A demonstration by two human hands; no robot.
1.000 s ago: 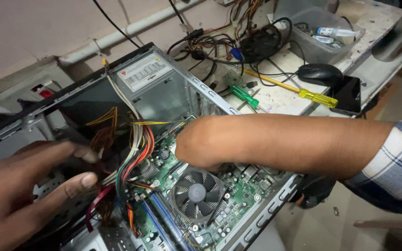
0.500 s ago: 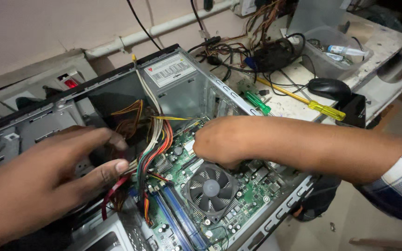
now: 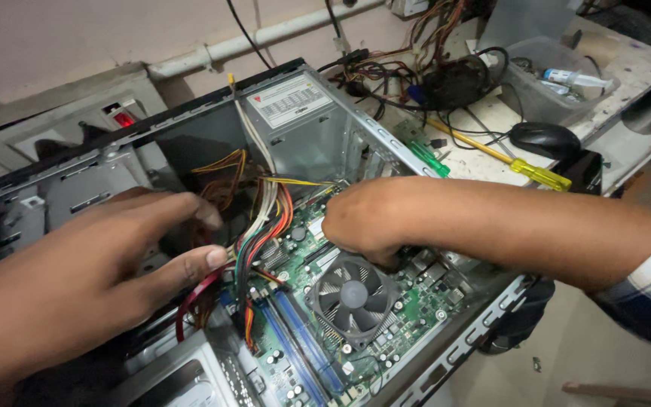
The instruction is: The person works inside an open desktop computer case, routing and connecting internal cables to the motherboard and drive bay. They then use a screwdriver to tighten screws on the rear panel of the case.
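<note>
White rectangular label [image 3: 289,100] tops the power supply; left hand [image 3: 107,260] spread wide on cables [image 3: 261,230], right hand [image 3: 367,218] grip hidden

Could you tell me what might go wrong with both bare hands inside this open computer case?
The left hand is pressed against the coloured wire bundle; a tug might loosen a connector. The right hand sits on the green motherboard just above the cooler fan, so fingers could bend small parts or catch the blades. The case's bare metal edge might scrape the forearm.
</note>
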